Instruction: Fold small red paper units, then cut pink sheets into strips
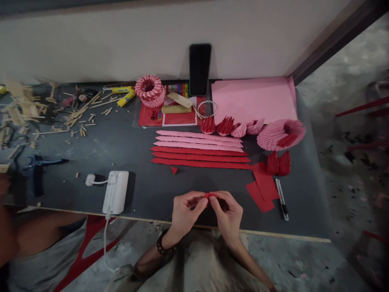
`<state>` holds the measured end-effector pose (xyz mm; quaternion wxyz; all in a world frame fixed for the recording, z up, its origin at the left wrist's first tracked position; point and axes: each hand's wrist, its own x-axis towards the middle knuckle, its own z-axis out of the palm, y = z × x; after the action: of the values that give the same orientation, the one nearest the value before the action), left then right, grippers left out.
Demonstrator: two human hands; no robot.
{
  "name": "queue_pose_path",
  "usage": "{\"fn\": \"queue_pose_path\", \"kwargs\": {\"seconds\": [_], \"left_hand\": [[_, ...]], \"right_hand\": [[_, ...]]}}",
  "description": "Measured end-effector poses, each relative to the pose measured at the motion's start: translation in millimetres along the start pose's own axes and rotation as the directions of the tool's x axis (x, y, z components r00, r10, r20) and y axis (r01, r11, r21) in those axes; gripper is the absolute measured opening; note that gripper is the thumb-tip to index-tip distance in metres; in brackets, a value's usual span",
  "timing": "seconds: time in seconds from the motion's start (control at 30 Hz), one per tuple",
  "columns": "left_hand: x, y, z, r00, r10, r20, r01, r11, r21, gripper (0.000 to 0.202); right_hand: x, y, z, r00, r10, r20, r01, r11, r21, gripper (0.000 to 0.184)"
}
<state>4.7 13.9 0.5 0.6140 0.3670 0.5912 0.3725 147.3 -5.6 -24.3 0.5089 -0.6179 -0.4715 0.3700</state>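
Note:
Between my fingertips, just above the front edge of the table, is a small folded piece of red paper (209, 195). My left hand (187, 211) pinches its left end and my right hand (227, 211) pinches its right end. Most of the piece is covered by my thumbs and fingers. Ahead of my hands lie long rows of red folded paper pieces (200, 158) and pink folded paper pieces (197, 139). One loose red folded triangle (174, 170) sits below the rows. To the right are red paper sheets (263, 188) and a utility knife (282, 199).
Pink paper sheets (252, 99), a propped phone (199, 69) and a pink-and-red paper vase (150, 91) stand along the back. A larger pink paper piece (281, 134) is at right. A white power strip (116, 192), pliers-like tool (38, 172) and wooden sticks (82, 113) lie left, beside another person.

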Motion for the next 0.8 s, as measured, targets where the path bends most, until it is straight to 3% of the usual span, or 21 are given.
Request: {"fn": "queue_pose_path", "kwargs": {"seconds": [0.13, 0.23, 0.33, 0.43, 0.5, 0.6, 0.63, 0.7, 0.8], "left_hand": [[5, 4, -0.8, 1.0, 0.011, 0.016, -0.011, 0.999, 0.043, 0.021], [7, 7, -1.0, 0.999, 0.047, 0.013, -0.048, 0.996, 0.073, 0.019], [5, 10, -2.6, 0.998, 0.049, 0.041, -0.049, 0.999, 0.002, 0.025], [3, 10, -4.5, 0.997, 0.009, 0.078, -0.004, 0.998, -0.062, 0.027], [3, 9, -4.5, 0.996, -0.03, 0.088, 0.039, 0.994, -0.105, 0.028], [5, 4, -3.3, 0.993, -0.077, 0.089, 0.094, 0.973, -0.21, 0.03], [5, 3, -3.0, 0.992, -0.086, 0.089, 0.105, 0.967, -0.232, 0.031], [6, 3, -3.2, 0.99, -0.096, 0.106, 0.118, 0.967, -0.226, 0.031], [5, 5, -5.4, 0.985, -0.074, 0.153, 0.092, 0.989, -0.114, 0.027]], "right_hand": [[1, -2, -2, 0.979, -0.202, -0.038, 0.193, 0.965, -0.177, 0.013], [-2, 2, -5, 0.93, -0.365, -0.035, 0.343, 0.899, -0.272, 0.027], [-6, 11, -13, 0.817, -0.571, 0.087, 0.547, 0.716, -0.434, 0.043], [-8, 16, -20, 0.706, -0.673, 0.22, 0.669, 0.533, -0.518, 0.044], [-6, 15, -20, 0.726, -0.663, 0.184, 0.652, 0.578, -0.491, 0.04], [-1, 8, -17, 0.875, -0.48, 0.06, 0.469, 0.81, -0.352, 0.032], [1, 6, -16, 0.902, -0.43, 0.042, 0.421, 0.854, -0.305, 0.031], [4, 5, -17, 0.9, -0.432, 0.054, 0.43, 0.863, -0.264, 0.031], [7, 10, -21, 0.844, -0.53, 0.085, 0.53, 0.8, -0.281, 0.035]]}}
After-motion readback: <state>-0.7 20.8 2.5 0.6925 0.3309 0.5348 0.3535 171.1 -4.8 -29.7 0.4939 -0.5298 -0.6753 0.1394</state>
